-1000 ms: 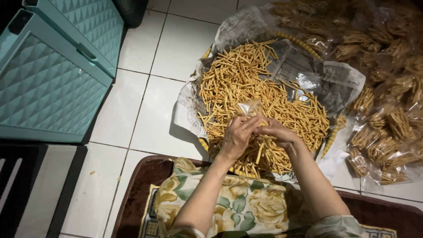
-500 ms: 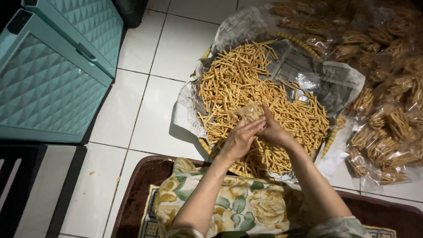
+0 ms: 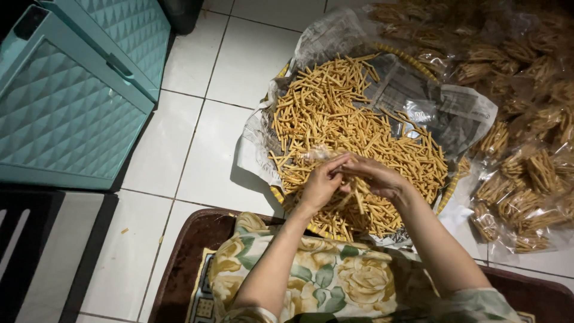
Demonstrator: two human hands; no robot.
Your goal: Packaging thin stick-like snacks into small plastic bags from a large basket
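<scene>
A round woven tray (image 3: 443,197) lined with newspaper (image 3: 418,96) lies on the tiled floor, heaped with golden fried snack sticks (image 3: 326,113). Over its near edge my left hand (image 3: 320,185) and my right hand (image 3: 376,176) meet. Together they pinch a small clear plastic bag (image 3: 317,154) with a few sticks in it. My left fingers grip the bag's mouth, my right fingers close on it from the other side. Both forearms reach over a floral cloth (image 3: 323,275) on my lap.
Several filled clear bags of sticks (image 3: 526,167) pile up at the right. A teal plastic cabinet (image 3: 66,113) stands at the left on white floor tiles (image 3: 197,143). A brown mat (image 3: 185,269) lies under me, and a dark striped mat (image 3: 24,239) lies at bottom left.
My hands have dropped slightly toward me and drawn closer together on the small bag. The heap and the bags at the right have not moved.
</scene>
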